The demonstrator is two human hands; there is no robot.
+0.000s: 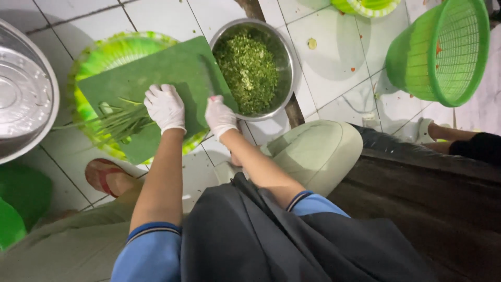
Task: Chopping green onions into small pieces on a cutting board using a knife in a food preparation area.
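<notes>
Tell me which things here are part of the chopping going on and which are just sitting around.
In use:
left hand pressing the green stalks
right hand holding a knife
green cutting board
steel bowl of chopped greens
green basin beneath the board

Lying about:
tipped green basket
empty steel bowl

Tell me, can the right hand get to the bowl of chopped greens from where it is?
Probably yes. The right hand sits at the cutting board edge, right beside the steel bowl of chopped greens, with nothing between them.
</notes>
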